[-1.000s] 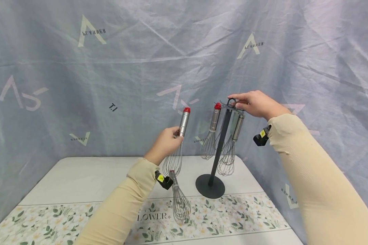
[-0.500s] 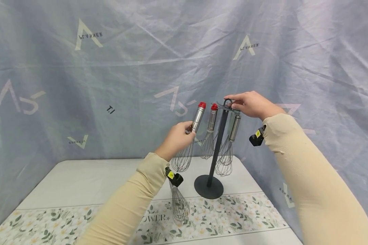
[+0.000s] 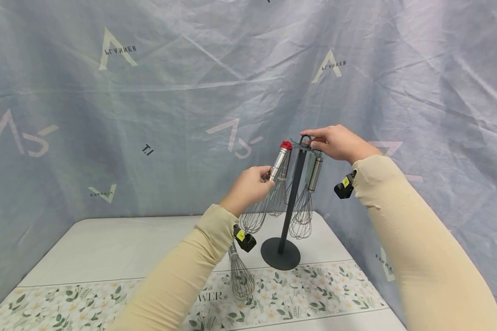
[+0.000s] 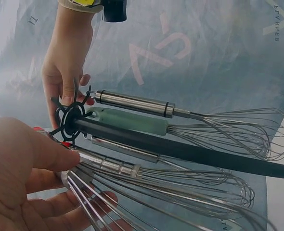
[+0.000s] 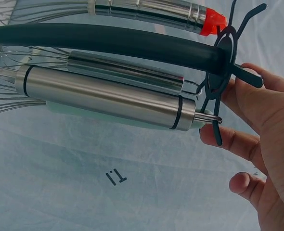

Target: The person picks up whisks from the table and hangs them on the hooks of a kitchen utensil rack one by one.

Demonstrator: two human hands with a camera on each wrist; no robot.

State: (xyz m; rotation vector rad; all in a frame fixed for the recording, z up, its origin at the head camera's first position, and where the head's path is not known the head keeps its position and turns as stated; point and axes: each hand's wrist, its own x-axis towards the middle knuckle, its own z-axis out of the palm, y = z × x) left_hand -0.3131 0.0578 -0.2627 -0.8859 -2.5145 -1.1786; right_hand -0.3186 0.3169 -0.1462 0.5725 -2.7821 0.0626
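Note:
My left hand [image 3: 250, 186] grips a steel-handled whisk [image 3: 278, 162] low on its handle, its red end up beside the hooks of a dark utensil stand [image 3: 296, 197]. In the left wrist view this whisk's wires spread below the fingers. My right hand [image 3: 339, 141] holds the top of the stand by its loop and hook ring. Several whisks hang from the hooks: a steel one with black bands [image 5: 103, 96], a green-handled one [image 4: 132, 121], a slimmer steel one [image 5: 127, 72] and a red-ended one [image 5: 151, 12].
Another whisk [image 3: 242, 278] lies on the white table [image 3: 120, 243], partly over its floral strip [image 3: 83, 299] and partly hidden by the left wrist's camera. The stand's round base [image 3: 280, 253] rests near the back right. A grey-blue printed curtain [image 3: 170, 92] surrounds the table.
My left hand has carried its whisk rightward to the stand, so that its red end now overlaps the hanging red-ended whisk in the head view. My right hand stays at the stand's top.

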